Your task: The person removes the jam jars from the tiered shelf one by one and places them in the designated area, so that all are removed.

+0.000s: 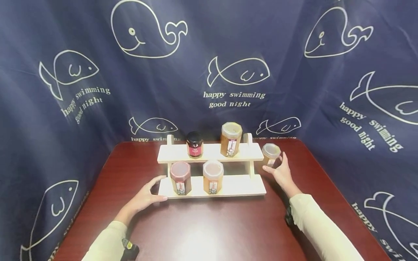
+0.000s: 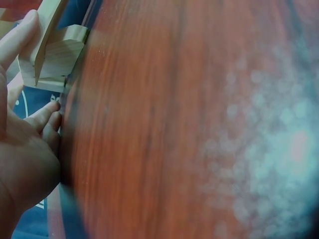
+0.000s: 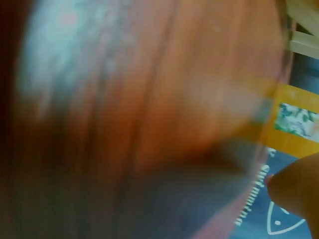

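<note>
Nearest the camera, two cream sleeves reached forward over the dark red tabletop.

Right hand: the grip stood open around a small amber jar, thumb low at its front and fingers up its right side, touching or very nearly so; contact could not be confirmed, and the right wrist view was too blurred to settle it. The jar stood upright on the tabletop, just beside the right end of the rack's upper shelf and off the rack itself.

Left hand: fingers loosely spread, holding nothing, thumb and fingertips resting against the left end of the lower shelf of the wooden rack. The left wrist view showed the fingers at that wooden corner, steadying rather than clamping.

Judged step: the reach for the loose jar, grasp not yet made. The next move would call for the fingers to close round the jar and a straight lift clear of the shelf end and right post.

Surroundings: on the upper shelf a dark-lidded jar and a tall amber jar; on the lower shelf a reddish jar and an orange jar. The right halves of both shelves were bare. A dark blue fish-printed cloth hung behind.
</note>
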`<state>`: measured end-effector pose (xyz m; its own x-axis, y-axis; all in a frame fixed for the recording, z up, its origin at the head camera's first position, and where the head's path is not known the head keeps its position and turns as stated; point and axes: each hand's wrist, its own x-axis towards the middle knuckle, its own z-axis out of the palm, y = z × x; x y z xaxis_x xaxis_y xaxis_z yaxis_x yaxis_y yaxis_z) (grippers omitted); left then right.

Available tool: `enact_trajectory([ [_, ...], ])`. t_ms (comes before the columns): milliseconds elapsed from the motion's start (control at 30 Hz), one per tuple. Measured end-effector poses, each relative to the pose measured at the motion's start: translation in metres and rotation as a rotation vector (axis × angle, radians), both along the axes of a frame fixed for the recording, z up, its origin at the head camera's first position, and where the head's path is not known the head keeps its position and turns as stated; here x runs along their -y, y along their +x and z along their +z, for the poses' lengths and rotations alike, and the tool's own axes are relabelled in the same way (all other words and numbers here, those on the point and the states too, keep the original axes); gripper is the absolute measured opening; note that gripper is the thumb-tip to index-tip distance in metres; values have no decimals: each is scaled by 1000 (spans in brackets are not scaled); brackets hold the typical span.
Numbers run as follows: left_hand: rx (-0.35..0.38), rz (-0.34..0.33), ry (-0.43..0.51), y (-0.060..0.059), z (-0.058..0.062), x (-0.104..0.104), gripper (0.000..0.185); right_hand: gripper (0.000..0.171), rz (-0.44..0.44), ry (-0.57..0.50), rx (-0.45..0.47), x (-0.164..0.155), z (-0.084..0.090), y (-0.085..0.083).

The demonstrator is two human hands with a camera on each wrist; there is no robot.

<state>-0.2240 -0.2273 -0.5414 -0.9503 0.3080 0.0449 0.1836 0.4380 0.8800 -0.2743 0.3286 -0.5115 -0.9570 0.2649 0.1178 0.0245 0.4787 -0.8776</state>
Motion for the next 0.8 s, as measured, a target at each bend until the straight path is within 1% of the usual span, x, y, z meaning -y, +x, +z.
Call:
enact_trajectory([
  [100, -22, -7, -10, -1, 3, 3, 85, 115, 6, 14, -76, -1, 13, 0],
  [200, -29, -17, -13, -2, 4, 3, 85, 105, 38, 16, -172, -4, 30, 1],
  [267, -32, -22, -18, -3, 4, 4, 84, 100, 87, -10, -227, -3, 43, 2],
  [333, -26, -20, -10, -3, 4, 3, 84, 96, 157, -69, -261, 1, 55, 3],
  [467, -26, -16, 11, -3, 2, 2, 84, 92, 281, -188, -299, 17, 75, 5],
  [600, -28, -13, 38, -2, 2, 0, 83, 89, 358, -240, -317, 38, 88, 8],
  [667, -21, -9, 50, 0, 4, -2, 83, 89, 389, -258, -325, 49, 92, 9],
  [800, -6, -9, 60, 6, 12, -5, 83, 91, 461, -327, -326, 71, 97, 11],
])
